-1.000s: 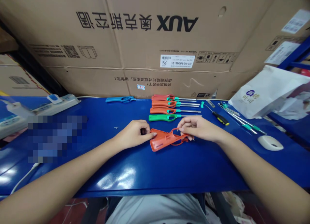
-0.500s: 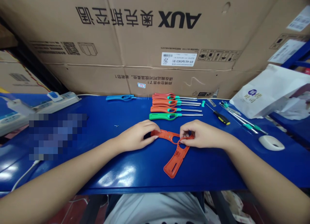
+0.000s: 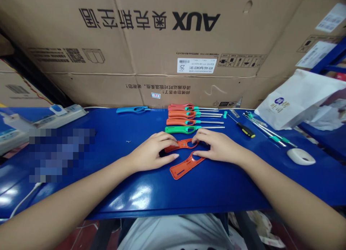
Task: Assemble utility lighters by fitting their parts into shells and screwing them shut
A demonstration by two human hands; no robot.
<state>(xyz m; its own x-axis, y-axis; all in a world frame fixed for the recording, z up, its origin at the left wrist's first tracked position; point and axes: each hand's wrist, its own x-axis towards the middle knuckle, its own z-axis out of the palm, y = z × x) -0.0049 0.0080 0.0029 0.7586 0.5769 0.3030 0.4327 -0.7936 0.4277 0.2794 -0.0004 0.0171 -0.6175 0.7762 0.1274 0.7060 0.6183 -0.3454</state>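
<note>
Two orange plastic shell halves lie apart on the blue table (image 3: 205,185). The upper shell half (image 3: 181,144) lies level; the lower shell half (image 3: 185,166) slants toward me. My left hand (image 3: 152,152) is closed over the left end of the upper half, fingers above and thumb below. My right hand (image 3: 217,146) curls over the ring-shaped ends of both halves, its thumb at the lower half's ring.
Just behind the hands lies a row of long-nosed lighters, three orange (image 3: 183,115) and one green (image 3: 183,129). A blue lighter (image 3: 133,109), a screwdriver (image 3: 244,129), metal rods (image 3: 267,134), a white oval object (image 3: 301,156), a paper bag (image 3: 294,98), a power strip (image 3: 54,115) and big cardboard boxes (image 3: 162,44) surround them.
The orange shell came apart into two halves. One half swung down toward me, then back closer to the other. Both hands shifted slightly away from me.
</note>
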